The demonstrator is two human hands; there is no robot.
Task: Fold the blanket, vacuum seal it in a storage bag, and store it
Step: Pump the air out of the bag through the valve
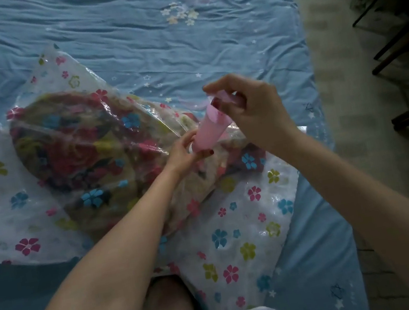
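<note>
Pump (210, 132) on bagged blanket (83, 154) | left hand (184, 155) grips its base | right hand (250, 108) pinches its top handle

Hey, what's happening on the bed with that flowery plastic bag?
A person is pumping air out of a storage bag lying on the blue bed sheet. A folded floral blanket is already inside. The left hand steadies the base of a pink hand pump on the bag, while the right hand grips its top handle.
</note>
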